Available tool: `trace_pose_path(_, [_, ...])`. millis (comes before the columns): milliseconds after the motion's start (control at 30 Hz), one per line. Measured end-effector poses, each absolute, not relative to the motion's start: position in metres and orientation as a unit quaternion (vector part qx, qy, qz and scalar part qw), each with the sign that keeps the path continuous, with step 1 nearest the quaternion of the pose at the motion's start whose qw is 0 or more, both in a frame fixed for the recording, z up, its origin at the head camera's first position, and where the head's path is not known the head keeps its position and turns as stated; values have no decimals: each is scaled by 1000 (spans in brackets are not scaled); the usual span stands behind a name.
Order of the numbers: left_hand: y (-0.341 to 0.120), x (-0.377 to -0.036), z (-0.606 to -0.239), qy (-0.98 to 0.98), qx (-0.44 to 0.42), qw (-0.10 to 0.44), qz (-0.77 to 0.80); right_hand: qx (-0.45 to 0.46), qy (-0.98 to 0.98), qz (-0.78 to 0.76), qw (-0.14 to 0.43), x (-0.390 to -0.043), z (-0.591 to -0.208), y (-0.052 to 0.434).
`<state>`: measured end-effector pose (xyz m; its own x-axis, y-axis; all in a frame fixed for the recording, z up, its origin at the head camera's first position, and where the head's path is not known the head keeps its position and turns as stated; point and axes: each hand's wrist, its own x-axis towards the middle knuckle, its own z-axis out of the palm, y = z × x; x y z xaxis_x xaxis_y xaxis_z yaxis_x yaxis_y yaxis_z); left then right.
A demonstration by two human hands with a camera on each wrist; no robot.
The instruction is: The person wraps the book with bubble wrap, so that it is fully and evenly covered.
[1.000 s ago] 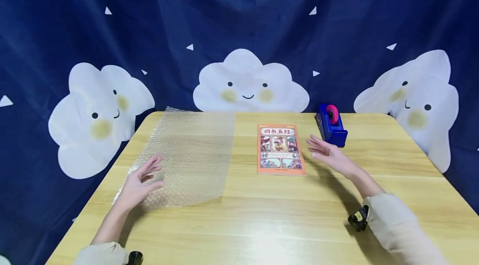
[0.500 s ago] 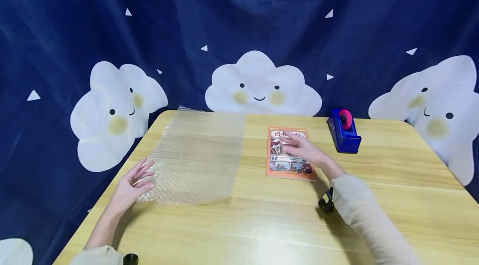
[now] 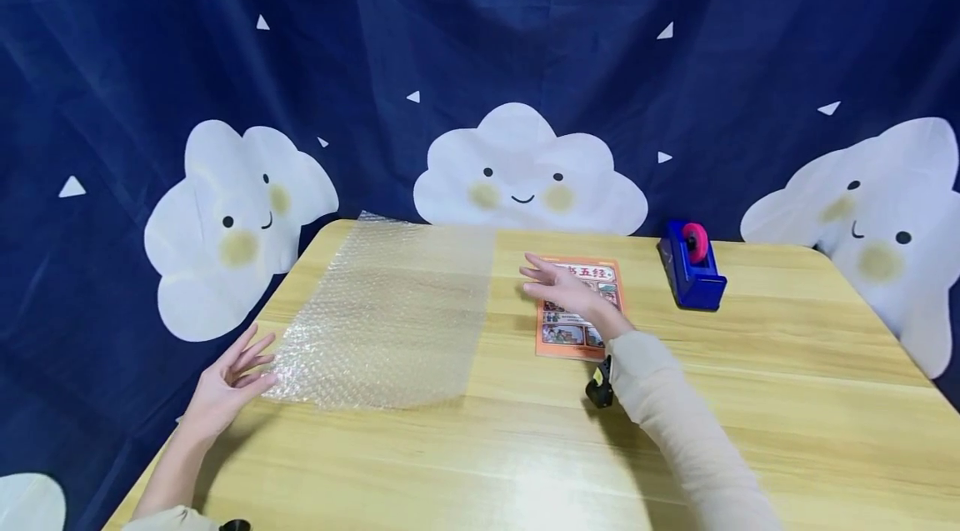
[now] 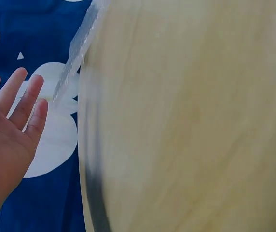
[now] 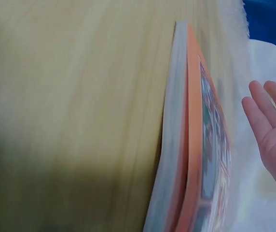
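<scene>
A sheet of clear bubble wrap (image 3: 397,314) lies flat on the left half of the table. My left hand (image 3: 225,385) is at its near left corner, fingers spread and holding nothing; in the left wrist view the hand (image 4: 12,116) shows its palm beside the table edge. To the right of the sheet lies an orange book (image 3: 562,348) with picture panels on its cover. Over it reaches my right hand (image 3: 562,285), fingers extended, hiding part of the cover. The right wrist view shows the book's spine side (image 5: 176,121) and the hand (image 5: 275,130) above it.
A blue tape dispenser (image 3: 693,273) with a pink roll stands at the back right of the wooden table (image 3: 787,398). Behind the table hangs a dark blue curtain (image 3: 480,31) with cloud prints.
My right hand has moved left from beside the book to over it. My left hand has drawn back left to the corner of the bubble wrap. The head view has shifted slightly left.
</scene>
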<state>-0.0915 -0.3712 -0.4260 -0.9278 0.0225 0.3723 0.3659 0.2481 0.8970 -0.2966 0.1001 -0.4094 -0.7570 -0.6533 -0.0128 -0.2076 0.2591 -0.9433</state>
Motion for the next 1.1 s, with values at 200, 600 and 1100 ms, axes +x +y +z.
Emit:
trace_pose_path(200, [-378, -86, -432, -783, -105, 138, -597, -267, 764, -542, 227, -304, -416, 83])
trace_pose_path(600, [-391, -74, -440, -770, -105, 132, -615, -277, 762, -525, 257, -320, -430, 51])
trace_pose_path(1100, [-399, -84, -427, -861, -64, 45, -503, -278, 784, -500, 240, -332, -430, 32])
